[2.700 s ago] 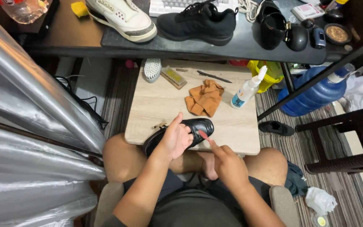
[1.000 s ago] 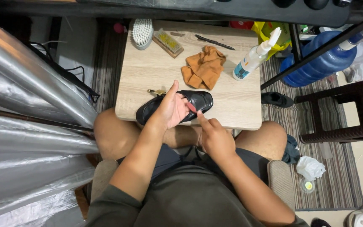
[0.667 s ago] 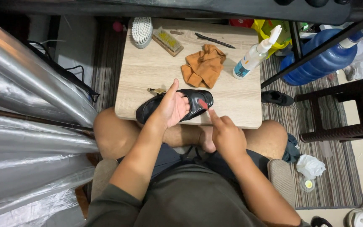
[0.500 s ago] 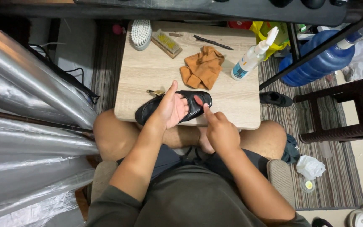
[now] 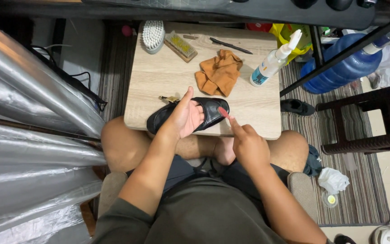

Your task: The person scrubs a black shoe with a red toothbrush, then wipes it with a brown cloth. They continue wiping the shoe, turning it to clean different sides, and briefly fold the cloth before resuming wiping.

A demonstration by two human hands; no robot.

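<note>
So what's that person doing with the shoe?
A person sits at a low wooden table with a black shoe lying on it. The left hand presses down on the shoe. The right hand points a finger at the shoe's toe end, its tip covered in something red. Farther back lie an orange cloth, two brushes and a spray bottle, none being touched.

Left hand point(image 5: 187, 118) palm down, fingers spread, forearm extended forward. Right hand point(image 5: 248, 145) loosely curled, index finger extended forward.
</note>
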